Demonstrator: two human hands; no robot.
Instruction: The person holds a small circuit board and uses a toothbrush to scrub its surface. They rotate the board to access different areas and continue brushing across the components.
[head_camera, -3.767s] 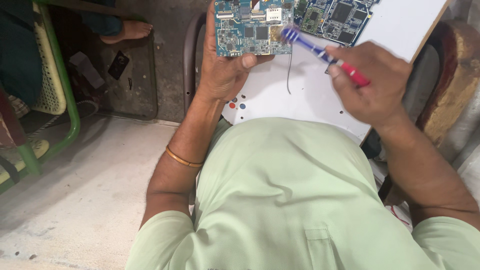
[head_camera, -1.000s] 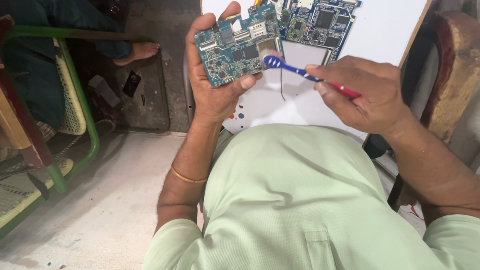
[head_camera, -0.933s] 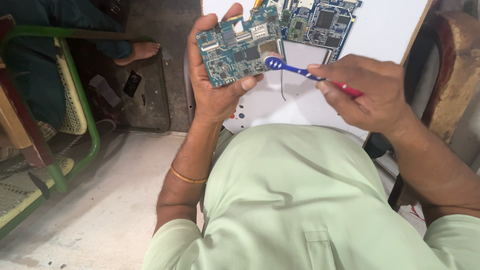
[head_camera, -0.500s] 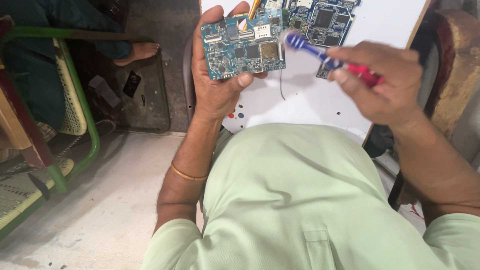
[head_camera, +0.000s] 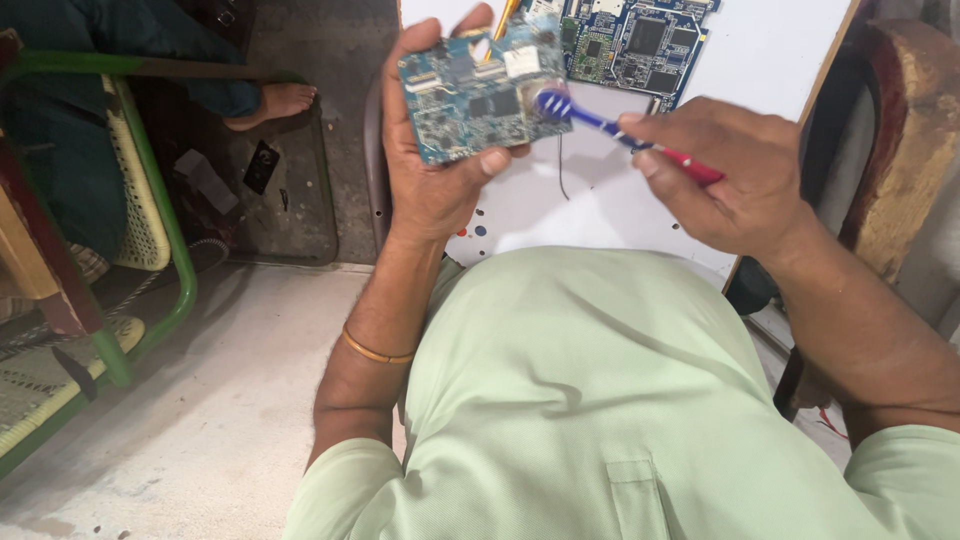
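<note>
Left hand (head_camera: 430, 180) and right hand (head_camera: 735, 175) raised — grips closed.

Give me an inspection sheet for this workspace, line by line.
Surface: white board, tilted, bearing a second blue circuit board.
Job's things: blue-green circuit board; blue-headed toothbrush with red handle, bristles at its right edge.
Clutter: small dark object on the floor.
Grippers: left hand grips the board; right hand grips the toothbrush.
Cables: thin dark wire on the white board.
Surroundings: green-framed chair; another person's bare foot.
</note>
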